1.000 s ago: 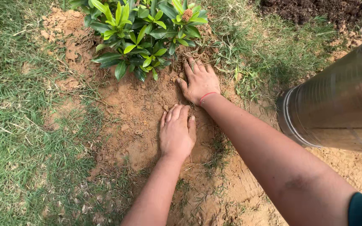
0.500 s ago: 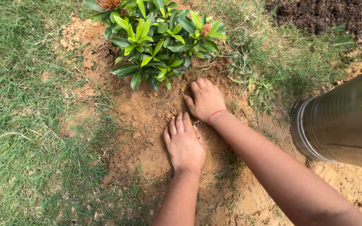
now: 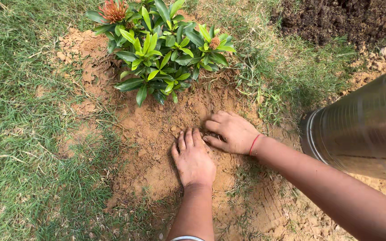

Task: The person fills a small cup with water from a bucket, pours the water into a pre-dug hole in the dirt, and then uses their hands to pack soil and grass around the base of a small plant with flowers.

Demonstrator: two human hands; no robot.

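Hands: left hand (image 3: 194, 161) flat, fingers together, on soil (image 3: 153, 129) | right hand (image 3: 232, 132) fingers curled into it

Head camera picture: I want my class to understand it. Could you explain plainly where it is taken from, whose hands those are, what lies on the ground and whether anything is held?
The picture comes from a camera worn on a person's head, looking down, so both arms reaching in from the bottom are that person's own. There is no machine. The left hand lies flat, palm down, on the loose brown soil. The right hand, with a red thread at the wrist, curls its fingers into the same soil beside it. Neither holds anything. Just beyond them a small green shrub with orange flower heads stands in the soil, with grass around. A shiny metal container sits at the right, and a dark earth heap lies at the top right.
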